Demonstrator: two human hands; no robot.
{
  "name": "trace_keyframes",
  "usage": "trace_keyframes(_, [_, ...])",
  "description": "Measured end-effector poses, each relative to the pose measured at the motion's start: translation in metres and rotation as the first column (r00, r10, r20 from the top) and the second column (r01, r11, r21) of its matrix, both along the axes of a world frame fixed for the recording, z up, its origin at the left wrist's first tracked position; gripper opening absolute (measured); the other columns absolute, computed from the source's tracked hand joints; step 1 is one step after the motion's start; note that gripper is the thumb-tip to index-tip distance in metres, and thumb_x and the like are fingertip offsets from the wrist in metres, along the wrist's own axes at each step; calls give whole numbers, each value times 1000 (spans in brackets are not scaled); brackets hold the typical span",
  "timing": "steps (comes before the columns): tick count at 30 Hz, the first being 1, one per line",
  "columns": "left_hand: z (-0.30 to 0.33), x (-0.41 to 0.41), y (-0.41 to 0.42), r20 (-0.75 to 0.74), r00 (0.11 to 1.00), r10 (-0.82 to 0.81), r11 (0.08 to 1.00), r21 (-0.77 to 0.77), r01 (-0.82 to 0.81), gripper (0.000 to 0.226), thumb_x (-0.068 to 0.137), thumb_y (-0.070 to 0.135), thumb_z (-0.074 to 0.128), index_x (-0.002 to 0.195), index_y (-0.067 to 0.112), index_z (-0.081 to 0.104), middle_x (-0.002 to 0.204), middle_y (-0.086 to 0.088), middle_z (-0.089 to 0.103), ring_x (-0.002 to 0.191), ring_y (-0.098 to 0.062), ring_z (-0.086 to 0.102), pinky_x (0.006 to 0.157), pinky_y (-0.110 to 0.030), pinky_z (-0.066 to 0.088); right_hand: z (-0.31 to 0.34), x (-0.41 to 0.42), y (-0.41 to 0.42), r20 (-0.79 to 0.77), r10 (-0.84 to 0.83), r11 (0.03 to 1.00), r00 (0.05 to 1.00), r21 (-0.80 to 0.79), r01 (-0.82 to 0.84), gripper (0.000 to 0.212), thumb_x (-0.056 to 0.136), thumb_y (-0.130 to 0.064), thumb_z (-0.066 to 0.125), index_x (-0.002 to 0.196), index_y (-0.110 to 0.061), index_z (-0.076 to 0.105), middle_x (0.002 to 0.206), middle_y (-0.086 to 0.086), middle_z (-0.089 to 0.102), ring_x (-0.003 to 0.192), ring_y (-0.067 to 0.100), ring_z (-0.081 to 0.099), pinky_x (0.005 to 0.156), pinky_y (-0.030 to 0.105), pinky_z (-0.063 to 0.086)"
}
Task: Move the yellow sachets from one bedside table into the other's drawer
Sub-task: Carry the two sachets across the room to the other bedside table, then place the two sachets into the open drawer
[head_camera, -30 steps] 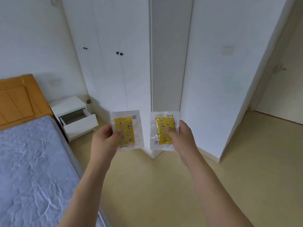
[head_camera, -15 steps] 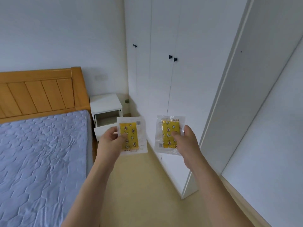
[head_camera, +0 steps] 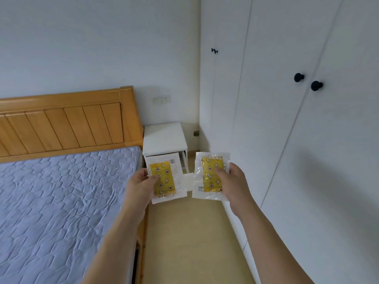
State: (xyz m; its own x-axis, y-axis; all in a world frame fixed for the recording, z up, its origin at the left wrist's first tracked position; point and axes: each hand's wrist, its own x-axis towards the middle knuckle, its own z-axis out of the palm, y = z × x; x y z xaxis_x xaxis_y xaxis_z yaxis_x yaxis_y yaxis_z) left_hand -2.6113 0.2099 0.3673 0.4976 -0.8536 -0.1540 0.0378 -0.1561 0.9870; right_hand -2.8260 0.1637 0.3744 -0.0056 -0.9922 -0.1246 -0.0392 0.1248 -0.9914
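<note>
Left hand (head_camera: 141, 184), right hand (head_camera: 231, 181): each pinching sachet

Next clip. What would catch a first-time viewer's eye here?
Two yellow star-patterned sachets held up mid-frame: the left hand pinches the left sachet, the right hand the right sachet. Behind them a white bedside table stands in the corner between the wooden headboard and the white wardrobe.
</note>
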Motion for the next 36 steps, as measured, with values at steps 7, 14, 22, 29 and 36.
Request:
trace_keyframes(7, [2,98,-167,34,995,91,994,56,-93,17,94,5,58,108,12,66,105,-5,73,96,-22,70,83,-42,57,-10,93,-193,-15,110,991,994,82,-109,10,96,-20,54,94,-24,64,92,-3,70,80,11,69,67,29,56])
trace_keyframes(14, [-81,203,-357,55,996,75,980,182,-84,16,95,4,56,106,14,63,94,2,68,85,-14,66,65,-28,51,-71,184,-374,-142,126,976,982,196,-97,13,86,-21,54,95,-23,64,97,13,70,83,26,70,82,48,56])
trace_keyframes(22, [-321,287,-547,117,991,-58,873,488,-6,14,93,8,56,90,21,62,94,0,70,83,-16,67,69,-31,56,-258,268,-559,-270,180,946,946,310,-92,20,85,-30,59,103,-21,64,102,10,70,96,32,68,88,52,55])
trace_keyframes(29, [-538,305,-616,31,989,-142,683,726,75,23,93,8,52,114,14,60,102,-4,68,94,-24,67,77,-38,59,-446,299,-641,-323,289,907,901,395,-149,10,88,-26,60,98,-26,61,104,7,68,95,31,68,84,54,57])
trace_keyframes(36, [-654,297,-629,-41,965,-258,460,873,160,30,93,9,50,123,10,57,114,-9,61,99,-24,60,76,-34,52,-562,312,-661,-372,365,834,853,538,-123,21,86,-21,57,104,-10,57,106,16,66,88,34,67,79,50,56])
